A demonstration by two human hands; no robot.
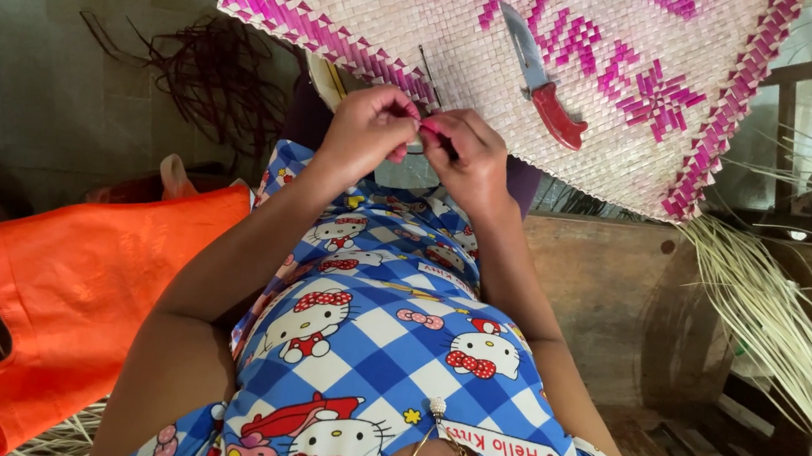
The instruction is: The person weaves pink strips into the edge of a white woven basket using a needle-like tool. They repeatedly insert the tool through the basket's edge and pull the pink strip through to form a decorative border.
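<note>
The woven mat [581,96], pale straw colour with a pink patterned border and pink figures worked into it, lies across my lap and fills the upper middle of the view; its near edge reaches my hands. To my left, an orange bag [67,293] with a dark mark on it rests on the floor. Under me runs a wooden bench [610,300], its bare seat showing to my right. Loose pale straw strands [770,307] hang from the mat's right corner and fan downward beside the bench. A tangle of dark strands [212,67] lies on the tiled floor, upper left, well apart from my hands. On top of the mat rests a knife [543,76] with a red handle and bare blade, lying flat, near my right hand but not touching it. My left hand [366,133] is closed, thumb and fingers pinched together on a pink strip [428,130] at the mat's near edge. My right hand [473,160] is also curled closed, fingertips pinching the same strip, the two hands touching at the knuckles. The strip itself is mostly hidden between my fingers.
</note>
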